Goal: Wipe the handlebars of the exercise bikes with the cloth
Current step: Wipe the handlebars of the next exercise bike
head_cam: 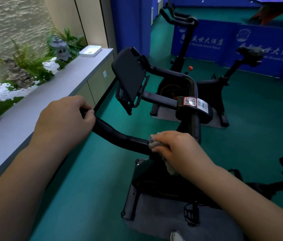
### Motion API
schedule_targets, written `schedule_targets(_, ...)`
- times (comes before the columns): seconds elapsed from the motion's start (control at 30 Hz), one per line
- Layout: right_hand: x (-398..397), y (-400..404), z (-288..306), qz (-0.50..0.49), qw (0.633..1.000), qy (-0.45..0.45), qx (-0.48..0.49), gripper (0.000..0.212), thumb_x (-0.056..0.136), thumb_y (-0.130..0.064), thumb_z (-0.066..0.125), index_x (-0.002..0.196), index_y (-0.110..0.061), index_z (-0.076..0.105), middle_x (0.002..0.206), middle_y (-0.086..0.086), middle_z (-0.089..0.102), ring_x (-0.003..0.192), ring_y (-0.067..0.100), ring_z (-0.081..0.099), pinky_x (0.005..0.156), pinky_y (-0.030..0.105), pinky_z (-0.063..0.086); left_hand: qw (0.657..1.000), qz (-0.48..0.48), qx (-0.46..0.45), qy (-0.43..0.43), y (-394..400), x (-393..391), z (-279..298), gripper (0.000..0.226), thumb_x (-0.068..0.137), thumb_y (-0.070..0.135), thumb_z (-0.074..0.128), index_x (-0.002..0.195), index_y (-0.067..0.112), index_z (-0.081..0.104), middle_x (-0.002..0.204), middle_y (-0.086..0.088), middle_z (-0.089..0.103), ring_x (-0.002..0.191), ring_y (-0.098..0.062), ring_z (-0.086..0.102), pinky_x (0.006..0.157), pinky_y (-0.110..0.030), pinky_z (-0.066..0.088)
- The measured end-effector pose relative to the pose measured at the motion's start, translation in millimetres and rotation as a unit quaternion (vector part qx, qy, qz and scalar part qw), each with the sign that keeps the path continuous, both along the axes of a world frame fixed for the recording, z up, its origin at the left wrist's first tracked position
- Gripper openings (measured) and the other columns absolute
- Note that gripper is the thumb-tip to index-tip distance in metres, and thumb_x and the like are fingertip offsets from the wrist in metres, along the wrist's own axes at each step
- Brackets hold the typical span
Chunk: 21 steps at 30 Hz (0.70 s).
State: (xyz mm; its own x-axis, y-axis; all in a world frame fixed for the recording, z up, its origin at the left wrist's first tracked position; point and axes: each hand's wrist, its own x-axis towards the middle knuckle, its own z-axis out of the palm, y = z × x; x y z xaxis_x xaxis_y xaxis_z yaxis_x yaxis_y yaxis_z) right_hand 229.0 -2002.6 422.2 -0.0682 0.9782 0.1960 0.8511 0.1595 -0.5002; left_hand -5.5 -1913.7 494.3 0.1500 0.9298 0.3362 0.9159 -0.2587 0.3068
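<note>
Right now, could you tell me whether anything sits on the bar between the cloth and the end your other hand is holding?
Nothing visible: the black handlebar runs bare from the grey cloth in the right hand up to the left hand gripping its end.

- Single view, head-worn, wide-angle: straight edges bow near the frame borders.
- Looks forward and steeply down over both forearms, which enter from the bottom corners.
- Close range on the nearest bike's handlebar (120,134), mid-frame.
- Ledge (33,108) runs up the left; second bike (212,87) and blue banner (267,47) farther back, upper right.
- No second view, so no overlap.
</note>
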Motion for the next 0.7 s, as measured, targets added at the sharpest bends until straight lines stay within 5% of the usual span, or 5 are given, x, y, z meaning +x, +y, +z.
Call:
schedule_targets(0.23, -40, 24, -1, 0.052, 0.998, -0.011, 0.033, 0.027, 0.084, -0.016, 0.064, 0.111, -0.017, 0.066, 0.107, 0.001, 0.065, 0.1, 0.019, 0.06, 0.085, 0.036, 0.051, 0.999, -0.021, -0.023, -0.013, 2, 3, -2, 0.018, 0.084, 0.023, 0.051, 0.085, 0.026, 0.068, 0.085, 0.003, 0.066, 0.078, -0.02, 0.056, 0.067, -0.031, 0.045)
schedule_targets(0.37, -6, -2, -5, 0.034, 0.997, 0.038, 0.06, 0.029, 0.078, -0.013, 0.065, 0.106, -0.012, 0.072, 0.107, 0.004, 0.07, 0.095, 0.014, 0.065, 0.09, 0.004, 0.039, 0.999, -0.024, -0.014, -0.023, 2, 6, -6, 0.019, 0.085, 0.022, 0.051, 0.085, 0.024, 0.07, 0.082, 0.003, 0.067, 0.073, -0.018, 0.056, 0.064, -0.029, 0.041)
schedule_targets(0.5, 13, -21, -11, -0.029, 0.998, 0.02, 0.057, 0.035, 0.08, -0.014, 0.071, 0.115, -0.017, 0.069, 0.116, 0.0, 0.068, 0.108, 0.017, 0.063, 0.096, 0.027, 0.048, 0.999, -0.025, 0.002, -0.033, 0, 3, -8, 0.02, 0.086, 0.023, 0.051, 0.09, 0.024, 0.071, 0.081, 0.005, 0.065, 0.07, -0.015, 0.054, 0.061, -0.027, 0.037)
schedule_targets(0.63, -30, 3, -8, 0.008, 0.994, 0.031, 0.105, 0.026, 0.078, -0.011, 0.066, 0.103, -0.008, 0.072, 0.104, 0.006, 0.071, 0.094, 0.013, 0.063, 0.088, 0.004, 0.038, 0.999, -0.022, 0.006, -0.045, -3, 2, -10, 0.02, 0.088, 0.024, 0.051, 0.092, 0.025, 0.071, 0.081, 0.007, 0.064, 0.068, -0.014, 0.054, 0.06, -0.026, 0.036)
schedule_targets(0.7, -52, 15, -5, 0.02, 0.995, 0.009, 0.1, 0.022, 0.081, -0.012, 0.064, 0.101, -0.008, 0.07, 0.103, 0.007, 0.069, 0.093, 0.019, 0.064, 0.086, 0.017, 0.046, 0.998, -0.019, 0.002, -0.053, -3, 1, -10, 0.02, 0.088, 0.025, 0.051, 0.093, 0.026, 0.071, 0.084, 0.006, 0.066, 0.07, -0.015, 0.056, 0.062, -0.027, 0.039)
